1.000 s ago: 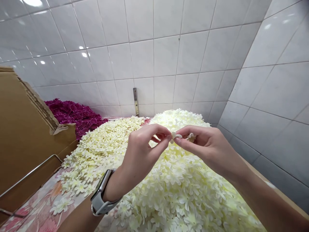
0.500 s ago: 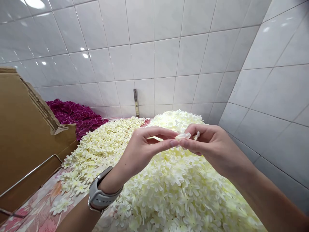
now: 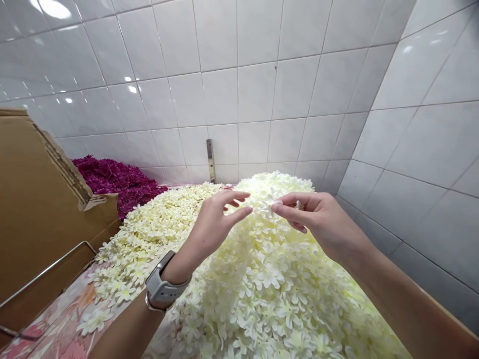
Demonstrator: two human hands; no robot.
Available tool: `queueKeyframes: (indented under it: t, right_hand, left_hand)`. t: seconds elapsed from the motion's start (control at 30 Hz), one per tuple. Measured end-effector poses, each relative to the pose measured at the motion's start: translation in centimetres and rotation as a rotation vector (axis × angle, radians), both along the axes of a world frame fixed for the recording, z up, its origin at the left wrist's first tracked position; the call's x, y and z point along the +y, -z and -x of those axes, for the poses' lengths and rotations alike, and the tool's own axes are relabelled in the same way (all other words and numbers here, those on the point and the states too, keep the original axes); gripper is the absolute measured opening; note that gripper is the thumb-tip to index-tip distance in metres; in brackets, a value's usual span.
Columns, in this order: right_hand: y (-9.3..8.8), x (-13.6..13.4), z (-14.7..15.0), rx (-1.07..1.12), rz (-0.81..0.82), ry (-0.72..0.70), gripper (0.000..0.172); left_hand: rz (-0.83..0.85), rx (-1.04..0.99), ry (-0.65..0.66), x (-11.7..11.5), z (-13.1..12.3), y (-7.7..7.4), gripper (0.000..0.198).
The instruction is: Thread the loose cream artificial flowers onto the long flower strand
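Observation:
My right hand (image 3: 312, 212) pinches a white artificial flower (image 3: 270, 205) between thumb and forefinger, its petals pointing left. Another small white piece shows behind those fingers, too small to name. To the left, my left hand (image 3: 220, 214) is apart from the flower, thumb and fingers parted with nothing between them. A watch with a pale strap (image 3: 166, 286) is on my left wrist. Beneath both hands spreads a big heap of loose white flowers (image 3: 277, 294) with pale yellow centres. Smaller cream flowers (image 3: 157, 224) lie in a pile to the left.
Purple flowers (image 3: 112, 179) are heaped at the back left beside a cardboard box (image 3: 41, 199). A thin metal rod (image 3: 48, 271) runs in front of the box. Tiled walls (image 3: 258, 92) close off the back and right. A metal strip (image 3: 210, 159) stands against the back wall.
My left hand has moved left, letting go of the white flower both hands were holding. The flower stays in my right hand, which has shifted slightly left.

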State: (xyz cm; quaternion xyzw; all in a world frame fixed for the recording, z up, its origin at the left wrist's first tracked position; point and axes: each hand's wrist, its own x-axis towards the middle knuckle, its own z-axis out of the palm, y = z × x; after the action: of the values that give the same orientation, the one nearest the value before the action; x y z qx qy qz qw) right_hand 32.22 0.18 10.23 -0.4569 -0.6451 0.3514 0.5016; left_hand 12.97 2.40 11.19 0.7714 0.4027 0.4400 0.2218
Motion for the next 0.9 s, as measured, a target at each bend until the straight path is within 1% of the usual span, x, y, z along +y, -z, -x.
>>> queueKeyframes:
  t: [0.07, 0.13, 0.3, 0.37, 0.47, 0.6, 0.7, 0.8, 0.9]
  right_hand:
    - [0.2, 0.2, 0.2, -0.009, -0.007, -0.018, 0.035]
    - [0.4, 0.3, 0.3, -0.007, -0.007, -0.023, 0.035]
    - [0.6, 0.2, 0.5, 0.018, 0.004, -0.091, 0.033]
    - [0.6, 0.1, 0.4, 0.008, 0.004, -0.129, 0.029]
    - [0.6, 0.0, 0.2, -0.039, 0.022, -0.146, 0.027]
    - [0.7, 0.0, 0.2, -0.052, 0.02, -0.084, 0.026]
    - [0.7, 0.0, 0.3, -0.032, 0.022, -0.035, 0.025]
    - [0.6, 0.0, 0.3, -0.034, 0.026, -0.057, 0.024]
    - [0.2, 0.0, 0.2, -0.046, 0.035, -0.066, 0.029]
  left_hand:
    - [0.058, -0.041, 0.095, -0.1, -0.2, 0.0, 0.018]
    - [0.096, -0.077, 0.155, -0.4, -0.5, 0.0, 0.016]
    - [0.127, -0.116, 0.212, -0.9, -0.9, -0.1, 0.013]
    - [0.094, -0.116, 0.185, -0.9, -0.8, -0.1, 0.012]
    - [-0.022, -0.072, 0.11, -1.0, -0.7, -0.1, 0.011]
    - [-0.123, 0.005, 0.092, -1.3, -0.7, 0.0, 0.012]
    - [-0.15, 0.023, 0.076, -1.5, -0.7, -0.1, 0.012]
    - [-0.145, 0.041, 0.06, -1.5, -0.6, -0.3, 0.012]
    - [-0.152, 0.051, -0.005, -1.3, -0.5, -0.3, 0.011]
